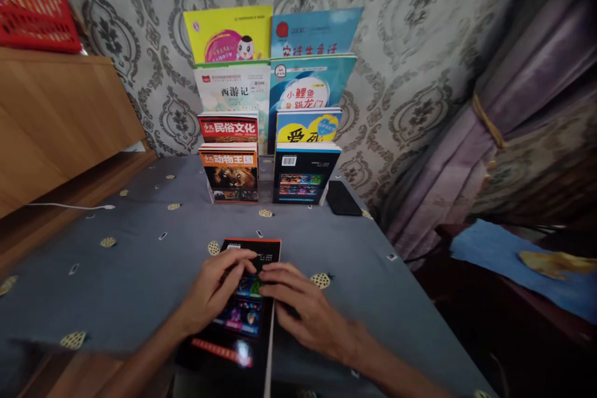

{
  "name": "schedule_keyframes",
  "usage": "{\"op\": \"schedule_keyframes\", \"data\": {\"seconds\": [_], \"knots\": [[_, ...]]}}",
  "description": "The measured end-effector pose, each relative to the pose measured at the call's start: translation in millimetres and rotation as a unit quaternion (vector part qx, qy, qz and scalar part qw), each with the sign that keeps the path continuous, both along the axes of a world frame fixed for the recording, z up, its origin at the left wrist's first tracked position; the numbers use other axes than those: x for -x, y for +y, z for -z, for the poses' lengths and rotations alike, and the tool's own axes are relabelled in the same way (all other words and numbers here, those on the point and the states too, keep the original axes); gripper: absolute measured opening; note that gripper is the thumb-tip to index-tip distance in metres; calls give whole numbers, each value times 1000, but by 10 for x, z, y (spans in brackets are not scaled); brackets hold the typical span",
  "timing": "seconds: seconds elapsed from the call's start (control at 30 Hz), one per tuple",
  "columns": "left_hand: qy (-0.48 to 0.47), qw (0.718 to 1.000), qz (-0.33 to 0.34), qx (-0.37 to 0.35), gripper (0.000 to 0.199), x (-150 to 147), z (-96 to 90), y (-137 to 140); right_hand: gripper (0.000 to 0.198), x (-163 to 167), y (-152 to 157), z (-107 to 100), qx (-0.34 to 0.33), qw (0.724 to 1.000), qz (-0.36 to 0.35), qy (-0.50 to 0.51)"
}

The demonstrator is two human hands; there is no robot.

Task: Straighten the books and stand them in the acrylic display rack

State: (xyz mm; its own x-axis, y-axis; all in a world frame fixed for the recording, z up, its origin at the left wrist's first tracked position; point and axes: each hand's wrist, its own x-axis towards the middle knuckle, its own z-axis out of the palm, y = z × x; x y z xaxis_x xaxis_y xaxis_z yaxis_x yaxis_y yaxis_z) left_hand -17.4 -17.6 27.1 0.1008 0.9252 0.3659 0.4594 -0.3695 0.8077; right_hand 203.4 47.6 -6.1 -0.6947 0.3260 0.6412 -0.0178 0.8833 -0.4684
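A black paperback book (237, 317) lies back cover up in front of me, its cover showing small colourful pictures and a red strip. My left hand (219, 286) rests across the upper cover with loosely bent fingers. From the other side, my right hand (303, 305) lays its fingertips on the cover, with its thumb low beside the book's right edge. Both hands touch the book without visibly gripping it, and the fingers are partly spread. Behind it, a clear stepped rack (265, 189) holds upright books in two columns, including an orange lion book (231, 174) and a black book (303, 171).
A black phone-like slab (344, 199) lies right of the rack on the grey tablecloth (153, 280). A white cable (69, 205) reaches in from the left. A red basket (37, 6) stands on a wooden cabinet (60, 112). Purple curtains (443, 155) hang at right.
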Motion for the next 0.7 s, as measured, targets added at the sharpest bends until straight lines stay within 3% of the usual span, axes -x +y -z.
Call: {"op": "schedule_keyframes", "data": {"seconds": [0.2, 0.37, 0.5, 0.6, 0.7], "knots": [[82, 996, -1, 23, 31, 294, 120, -23, 38, -4, 23, -10, 26, 999, 26, -3], [18, 998, -5, 54, 34, 692, 127, -112, 24, -37, 170, -80, 174, 979, 91, 51], [-21, 996, -72, 56, 40, 683, 103, -72, 25, 73, 300, -191, 272, 948, 150, 63], [-52, 987, -144, 39, 36, 595, 106, 98, 27, 198, 384, -270, 266, 948, 160, 71], [-85, 984, -153, 19, 39, 554, 89, 322, 29, 327, 477, -308, 236, 955, 154, 88]]}}
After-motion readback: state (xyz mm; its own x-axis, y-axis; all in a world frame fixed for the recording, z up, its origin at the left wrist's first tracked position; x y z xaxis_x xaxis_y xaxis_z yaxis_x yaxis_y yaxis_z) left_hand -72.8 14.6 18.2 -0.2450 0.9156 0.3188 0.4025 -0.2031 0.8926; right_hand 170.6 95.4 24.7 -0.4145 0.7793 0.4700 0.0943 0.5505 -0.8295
